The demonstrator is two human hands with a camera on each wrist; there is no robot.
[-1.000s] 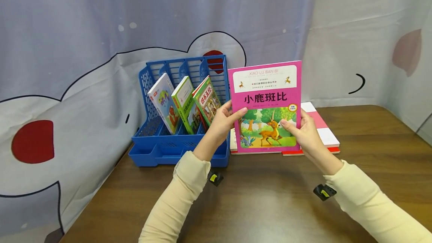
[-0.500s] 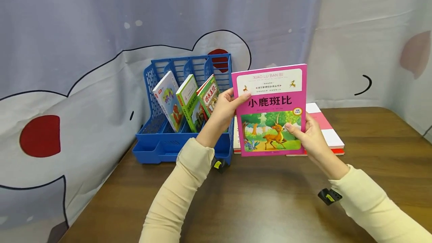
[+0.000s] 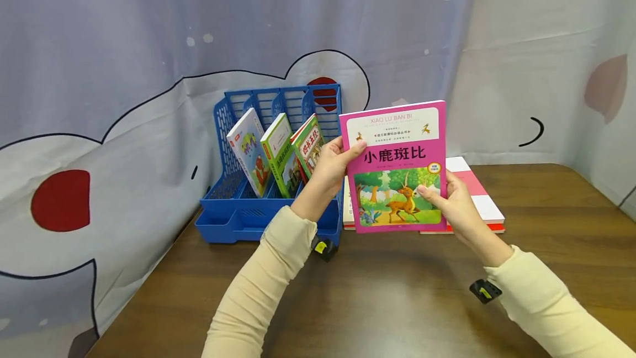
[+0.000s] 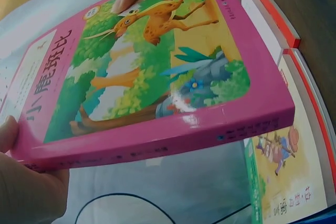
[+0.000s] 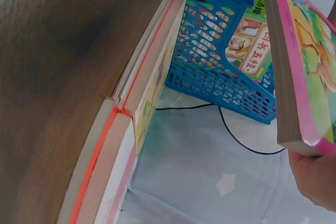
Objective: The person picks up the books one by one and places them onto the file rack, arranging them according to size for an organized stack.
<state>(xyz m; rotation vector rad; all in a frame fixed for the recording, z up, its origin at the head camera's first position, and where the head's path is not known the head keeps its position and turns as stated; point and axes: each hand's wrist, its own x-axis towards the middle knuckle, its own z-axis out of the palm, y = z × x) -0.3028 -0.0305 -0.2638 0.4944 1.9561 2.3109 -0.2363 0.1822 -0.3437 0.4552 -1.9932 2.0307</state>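
A pink children's book with a deer on its cover (image 3: 397, 159) is held up over the table, front facing me. My left hand (image 3: 332, 174) grips its left edge, the thumb lying on the cover beside the title. On the right edge my right hand (image 3: 458, 208) holds it, thumb pressed on the deer picture; the fingers behind the cover are hidden. In the left wrist view the book's pink spine (image 4: 157, 148) shows. The pale edge of its pages (image 5: 286, 77) faces the right wrist camera.
A blue book rack (image 3: 233, 217) stands on the left, with several books leaning in its slots, among them a green one (image 3: 280, 156). Behind the held book, stacked books (image 3: 482, 203) lie on the wooden table (image 3: 397, 291). A printed curtain (image 3: 149, 26) hangs behind.
My left hand has slid up the book's left edge, its thumb now beside the title. My right hand keeps its grip. The view has shifted slightly.
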